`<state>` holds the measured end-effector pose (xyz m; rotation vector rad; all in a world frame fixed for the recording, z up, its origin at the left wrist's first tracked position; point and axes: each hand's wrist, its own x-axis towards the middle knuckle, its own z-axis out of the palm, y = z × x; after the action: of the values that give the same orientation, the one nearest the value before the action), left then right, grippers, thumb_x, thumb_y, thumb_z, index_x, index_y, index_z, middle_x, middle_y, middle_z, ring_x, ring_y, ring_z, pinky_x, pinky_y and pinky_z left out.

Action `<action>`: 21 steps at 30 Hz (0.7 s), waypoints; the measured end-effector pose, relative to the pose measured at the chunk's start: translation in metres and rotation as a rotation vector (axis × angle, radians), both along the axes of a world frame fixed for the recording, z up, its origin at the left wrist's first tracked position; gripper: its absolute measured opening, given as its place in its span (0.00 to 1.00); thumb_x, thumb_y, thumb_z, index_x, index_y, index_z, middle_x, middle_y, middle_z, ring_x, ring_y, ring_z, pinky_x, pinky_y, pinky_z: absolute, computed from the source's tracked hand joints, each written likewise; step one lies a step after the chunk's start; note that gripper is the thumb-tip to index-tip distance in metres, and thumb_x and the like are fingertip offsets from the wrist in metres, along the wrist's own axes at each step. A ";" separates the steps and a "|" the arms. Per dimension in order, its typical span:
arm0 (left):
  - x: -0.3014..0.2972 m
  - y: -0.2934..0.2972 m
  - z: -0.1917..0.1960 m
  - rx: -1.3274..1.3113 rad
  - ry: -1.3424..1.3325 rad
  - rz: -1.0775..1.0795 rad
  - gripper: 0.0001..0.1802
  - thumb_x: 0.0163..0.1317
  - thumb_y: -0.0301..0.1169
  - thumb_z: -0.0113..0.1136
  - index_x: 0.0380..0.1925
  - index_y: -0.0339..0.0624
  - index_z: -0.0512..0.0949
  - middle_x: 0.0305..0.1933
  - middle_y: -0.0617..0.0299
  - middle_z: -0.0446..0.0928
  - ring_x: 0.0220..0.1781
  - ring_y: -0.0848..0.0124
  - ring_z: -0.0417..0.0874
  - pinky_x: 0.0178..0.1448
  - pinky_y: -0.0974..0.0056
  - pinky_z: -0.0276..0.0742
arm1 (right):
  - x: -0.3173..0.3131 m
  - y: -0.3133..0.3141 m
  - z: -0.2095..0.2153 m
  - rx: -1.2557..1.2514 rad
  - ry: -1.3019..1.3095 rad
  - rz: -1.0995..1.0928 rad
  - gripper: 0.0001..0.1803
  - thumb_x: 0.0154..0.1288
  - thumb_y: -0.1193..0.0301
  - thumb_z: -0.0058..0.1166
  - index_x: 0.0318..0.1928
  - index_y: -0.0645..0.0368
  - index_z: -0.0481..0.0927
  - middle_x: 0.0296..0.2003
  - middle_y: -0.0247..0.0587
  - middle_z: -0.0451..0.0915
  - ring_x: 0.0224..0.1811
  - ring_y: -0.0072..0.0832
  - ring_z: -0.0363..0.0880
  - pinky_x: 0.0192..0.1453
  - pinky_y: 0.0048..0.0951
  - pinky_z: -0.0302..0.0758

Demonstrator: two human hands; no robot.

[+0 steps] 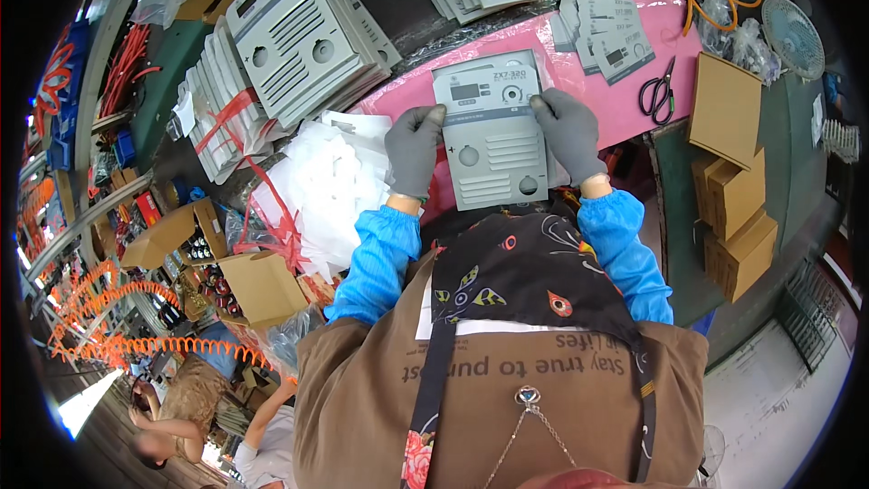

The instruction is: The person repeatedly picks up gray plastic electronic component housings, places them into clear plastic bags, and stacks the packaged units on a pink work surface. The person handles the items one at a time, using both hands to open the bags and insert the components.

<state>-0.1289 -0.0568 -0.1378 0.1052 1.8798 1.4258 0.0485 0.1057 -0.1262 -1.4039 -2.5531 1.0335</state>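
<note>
While we look down at our work, we hold a gray slotted front panel (496,127) between our two gloved hands, in front of our tummy and over the near edge of a pink sheet (620,110). Our left hand (415,149) pinches the panel's left edge, with the thumb on top and the fingers curled in. Our right hand (570,134) pinches the right edge the same way, up near the top corner, so we see no gap at either grip. The panel has a small dark window near its far end, and rows of slots and two round holes closer to us. Just left of our left hand is a messy pile of white sheets (330,186), with red ribbon (288,234) beside it. Past that, a tall stack of gray panels (294,41) leans a bit. Beyond our right hand, some gray labels (611,27) lie spread out, and black-handled scissors (658,95) sit near the sheet's right edge. Farther right, we see brown cardboard boxes (735,195).
</note>
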 end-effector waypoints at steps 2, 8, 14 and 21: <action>0.001 -0.001 0.002 0.006 -0.005 0.006 0.14 0.65 0.36 0.66 0.37 0.32 0.84 0.32 0.61 0.83 0.31 0.77 0.81 0.37 0.70 0.79 | 0.001 -0.001 -0.003 0.037 0.015 0.007 0.16 0.70 0.54 0.49 0.40 0.53 0.81 0.36 0.45 0.81 0.40 0.46 0.81 0.41 0.44 0.75; 0.000 0.000 0.001 0.011 -0.022 0.015 0.15 0.65 0.36 0.66 0.37 0.31 0.84 0.32 0.62 0.83 0.31 0.77 0.80 0.36 0.70 0.78 | -0.001 0.000 -0.003 0.034 -0.018 0.008 0.15 0.70 0.56 0.51 0.39 0.54 0.81 0.35 0.44 0.81 0.39 0.45 0.81 0.42 0.44 0.75; 0.000 0.001 0.000 0.004 -0.015 0.029 0.14 0.64 0.35 0.67 0.36 0.31 0.84 0.30 0.63 0.82 0.30 0.78 0.79 0.36 0.71 0.77 | -0.002 -0.003 0.001 0.008 0.020 -0.023 0.14 0.69 0.57 0.51 0.39 0.54 0.81 0.35 0.44 0.81 0.39 0.45 0.81 0.41 0.43 0.75; 0.000 0.000 -0.004 0.011 -0.015 0.035 0.14 0.64 0.35 0.67 0.35 0.31 0.84 0.29 0.63 0.82 0.29 0.78 0.79 0.36 0.71 0.77 | -0.001 -0.002 -0.003 0.017 -0.008 -0.019 0.15 0.69 0.56 0.51 0.38 0.54 0.81 0.35 0.43 0.81 0.38 0.45 0.81 0.40 0.44 0.75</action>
<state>-0.1284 -0.0566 -0.1416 0.0673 1.8706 1.4563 0.0472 0.1033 -0.1287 -1.4276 -2.5429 1.0033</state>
